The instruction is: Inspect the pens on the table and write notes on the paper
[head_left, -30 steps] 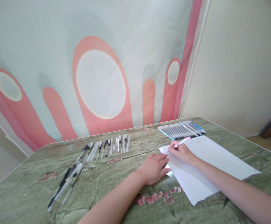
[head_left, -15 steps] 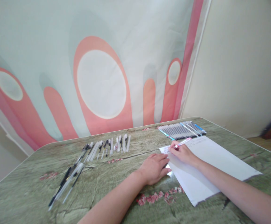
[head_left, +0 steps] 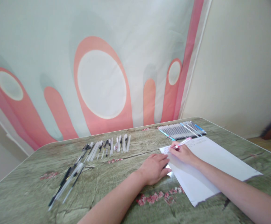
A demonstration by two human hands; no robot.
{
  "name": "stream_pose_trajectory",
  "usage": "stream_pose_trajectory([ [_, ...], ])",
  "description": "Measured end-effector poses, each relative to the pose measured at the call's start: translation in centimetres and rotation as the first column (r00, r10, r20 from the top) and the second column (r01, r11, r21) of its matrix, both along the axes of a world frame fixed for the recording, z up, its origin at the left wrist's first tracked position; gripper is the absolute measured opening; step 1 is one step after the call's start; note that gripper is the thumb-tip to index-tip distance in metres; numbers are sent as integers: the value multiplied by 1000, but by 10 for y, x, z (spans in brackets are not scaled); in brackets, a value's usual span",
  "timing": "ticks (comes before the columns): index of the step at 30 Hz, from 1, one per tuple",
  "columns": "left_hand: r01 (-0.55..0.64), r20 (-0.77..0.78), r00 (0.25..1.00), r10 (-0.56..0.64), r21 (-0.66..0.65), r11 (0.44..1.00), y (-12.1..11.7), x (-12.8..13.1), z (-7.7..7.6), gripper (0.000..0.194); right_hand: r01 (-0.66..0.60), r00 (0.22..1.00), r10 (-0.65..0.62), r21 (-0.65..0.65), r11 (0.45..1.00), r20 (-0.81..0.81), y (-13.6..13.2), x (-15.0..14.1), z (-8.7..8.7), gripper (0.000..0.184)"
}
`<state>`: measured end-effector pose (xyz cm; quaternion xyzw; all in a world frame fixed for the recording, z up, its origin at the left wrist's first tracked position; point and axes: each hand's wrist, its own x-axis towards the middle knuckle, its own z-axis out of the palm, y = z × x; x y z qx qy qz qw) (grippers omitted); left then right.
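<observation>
My right hand is closed around a pink and white pen, whose writing end is hidden by the fingers at the far left corner of a white sheet of paper. Small dark marks show along the sheet's far edge, too faint to read. My left hand lies flat, fingers stretched out, with its fingertips at the sheet's left edge. A shiny patch shows beside its thumb; I cannot make out what it is.
Pen refills lie in a neat row beyond the paper. Left of my hands, pen parts are spread in a row, with more loose pens and tubes nearer me. All rest on a wood-patterned table; a printed backdrop hangs behind it.
My right hand makes at most tiny movements with the pen at the same corner of the paper. The left hand stays in place, and the view shifts very slightly.
</observation>
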<state>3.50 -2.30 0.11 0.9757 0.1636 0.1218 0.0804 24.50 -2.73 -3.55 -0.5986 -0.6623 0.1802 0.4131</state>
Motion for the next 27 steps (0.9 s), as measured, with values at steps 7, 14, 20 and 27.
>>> stream_pose_trajectory([
  [7,2,7,1000,-2,0,1000,0,0,0,45,35,999,-35,-1,999,-7,1,-1,-1,12],
  [14,4,-3,1000,-4,6,1000,0,0,1,44,26,1000,-26,7,1000,-2,1,1,-2,13],
  [20,-2,2,1000,2,11,1000,0,0,1,44,29,1000,-29,9,1000,6,1,1,-4,11],
  [27,4,4,1000,-4,9,1000,0,-1,0,44,23,1000,-23,6,1000,9,1,1,-3,11],
])
